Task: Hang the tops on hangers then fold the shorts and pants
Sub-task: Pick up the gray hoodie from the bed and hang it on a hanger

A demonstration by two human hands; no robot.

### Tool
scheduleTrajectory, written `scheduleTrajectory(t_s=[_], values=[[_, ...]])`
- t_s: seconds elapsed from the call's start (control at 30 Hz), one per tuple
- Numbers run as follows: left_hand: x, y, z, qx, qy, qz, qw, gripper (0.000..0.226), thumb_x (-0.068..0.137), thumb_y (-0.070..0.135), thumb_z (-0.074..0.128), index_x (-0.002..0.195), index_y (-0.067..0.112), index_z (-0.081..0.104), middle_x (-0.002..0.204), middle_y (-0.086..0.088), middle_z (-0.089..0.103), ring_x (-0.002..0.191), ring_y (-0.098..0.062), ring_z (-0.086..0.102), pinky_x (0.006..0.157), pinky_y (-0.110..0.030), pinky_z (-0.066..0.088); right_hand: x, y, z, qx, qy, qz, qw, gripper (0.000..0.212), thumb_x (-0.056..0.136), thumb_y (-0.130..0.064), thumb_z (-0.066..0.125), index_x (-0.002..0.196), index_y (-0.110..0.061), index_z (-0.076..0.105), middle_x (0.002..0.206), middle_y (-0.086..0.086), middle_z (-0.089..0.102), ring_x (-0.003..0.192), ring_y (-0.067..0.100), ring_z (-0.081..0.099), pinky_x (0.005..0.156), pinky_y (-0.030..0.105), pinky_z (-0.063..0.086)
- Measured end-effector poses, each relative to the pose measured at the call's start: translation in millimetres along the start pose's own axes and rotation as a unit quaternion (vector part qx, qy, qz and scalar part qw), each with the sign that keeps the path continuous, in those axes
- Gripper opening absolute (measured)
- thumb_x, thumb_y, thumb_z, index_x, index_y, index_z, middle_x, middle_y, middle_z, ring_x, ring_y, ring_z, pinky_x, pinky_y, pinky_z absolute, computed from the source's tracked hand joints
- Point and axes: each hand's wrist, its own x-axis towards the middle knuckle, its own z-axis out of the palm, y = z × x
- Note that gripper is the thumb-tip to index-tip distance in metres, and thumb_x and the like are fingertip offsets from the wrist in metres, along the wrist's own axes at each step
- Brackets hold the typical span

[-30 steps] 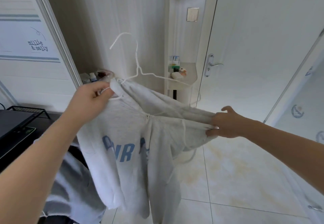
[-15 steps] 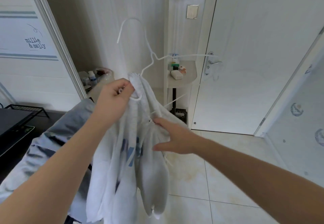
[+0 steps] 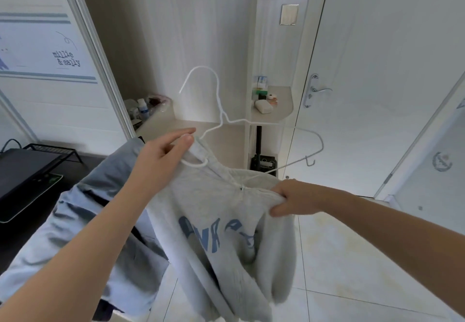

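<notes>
A light grey zip hoodie (image 3: 219,211) with blue lettering hangs in front of me, partly on a white wire hanger (image 3: 221,110). The hanger's left end sits inside the hoodie's left shoulder; its right end (image 3: 312,150) sticks out bare above the fabric. My left hand (image 3: 161,155) pinches the left shoulder and the hanger end between thumb and fingers. My right hand (image 3: 286,198) grips a bunch of the hoodie's right collar edge, just below the bare right end of the hanger.
A blue-grey garment (image 3: 75,221) drapes below my left arm. A black desk with a wire rack (image 3: 37,165) is at left. A small shelf (image 3: 274,110) with toiletries juts from the wall beside a white door (image 3: 377,82). Tiled floor (image 3: 352,258) lies below.
My right hand moved from the hoodie's middle to its right collar edge and gripped it, spreading the front so the lettering shows. The hanger tipped lower, its right end pointing right.
</notes>
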Motion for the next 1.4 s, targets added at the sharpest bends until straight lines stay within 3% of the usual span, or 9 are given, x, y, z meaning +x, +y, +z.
scheduleTrajectory(t_s=[0.27,0.37,0.5,0.63,0.73,0.87,0.97,1.13,1.4], values=[[7,-9,-7,0.106,-0.026,0.000,0.994,0.045,0.101,0.028,0.055,0.060,0.044,0.065,0.062,0.030,0.062,0.063,0.014,0.056,0.059,0.000,0.036,-36,46,-38,-0.051,0.125,-0.032,0.990,0.031,0.086,-0.043,0.075,0.068,-0.037,0.051,0.057,-0.014,0.050,0.060,0.006,0.048,0.066,0.022,0.039],[13,-8,-3,0.078,-0.036,-0.020,0.996,0.041,0.101,0.032,0.054,0.066,0.045,0.070,0.065,0.018,0.066,0.060,0.010,0.056,0.057,-0.002,0.039,-46,53,-46,-0.143,0.176,-0.064,0.972,0.026,0.091,-0.048,0.067,0.078,-0.031,0.053,0.064,-0.011,0.052,0.069,0.010,0.052,0.089,0.028,0.035],[20,-7,-8,0.046,-0.075,-0.051,0.995,0.035,0.099,0.042,0.052,0.074,0.046,0.076,0.073,0.017,0.073,0.065,0.009,0.062,0.061,-0.004,0.044,-66,53,-62,-0.171,0.256,-0.119,0.944,0.025,0.095,-0.044,0.062,0.078,-0.031,0.049,0.076,-0.014,0.047,0.073,0.017,0.048,0.079,0.034,0.036],[28,-10,-15,0.008,-0.109,-0.103,0.989,0.051,0.085,0.068,0.047,0.082,0.028,0.079,0.083,0.001,0.076,0.078,-0.012,0.071,0.075,-0.029,0.050,-72,48,-72,-0.154,0.302,-0.145,0.930,0.022,0.093,-0.026,0.066,0.100,-0.005,0.067,0.130,0.006,0.050,0.108,0.025,0.057,0.080,0.037,0.051],[31,-9,-16,-0.014,-0.116,-0.104,0.988,0.053,0.083,0.071,0.044,0.085,0.032,0.079,0.085,0.009,0.076,0.079,-0.003,0.068,0.077,-0.030,0.048,-76,46,-75,-0.137,0.343,-0.162,0.915,0.012,0.091,-0.012,0.067,0.098,-0.003,0.065,0.148,0.008,0.039,0.126,0.023,0.055,0.087,0.032,0.051],[34,-3,-9,0.001,-0.100,-0.096,0.990,0.071,0.087,0.079,0.041,0.078,0.015,0.072,0.073,0.002,0.065,0.070,-0.007,0.056,0.072,-0.028,0.042,-69,33,-77,-0.121,0.404,-0.162,0.892,0.011,0.087,0.004,0.064,0.097,0.001,0.066,0.119,0.014,0.064,0.097,0.029,0.068,0.079,0.032,0.053],[31,12,10,0.022,-0.120,-0.030,0.992,0.065,0.087,0.071,0.030,0.094,0.019,0.068,0.071,0.010,0.064,0.065,-0.004,0.055,0.065,-0.017,0.044,-60,17,-75,-0.113,0.407,-0.177,0.889,0.026,0.080,-0.010,0.046,0.094,0.000,0.066,0.088,0.011,0.065,0.071,0.031,0.061,0.065,0.031,0.043],[29,14,43,0.049,-0.065,0.043,0.996,0.029,0.104,0.034,0.041,0.098,0.023,0.067,0.072,-0.008,0.062,0.063,-0.018,0.054,0.060,-0.034,0.043,-49,3,-73,-0.076,0.385,-0.178,0.902,0.023,0.074,-0.002,0.049,0.090,0.000,0.065,0.081,0.011,0.064,0.066,0.031,0.058,0.063,0.031,0.041],[45,7,11,0.040,-0.099,-0.009,0.994,0.045,0.106,0.025,0.044,0.061,0.020,0.045,0.054,0.013,0.042,0.053,-0.002,0.040,0.053,-0.011,0.032,-65,27,-89,-0.130,0.270,-0.208,0.931,0.008,0.090,-0.007,0.068,0.098,-0.006,0.071,0.146,0.001,0.052,0.127,0.016,0.049,0.102,0.027,0.038]])
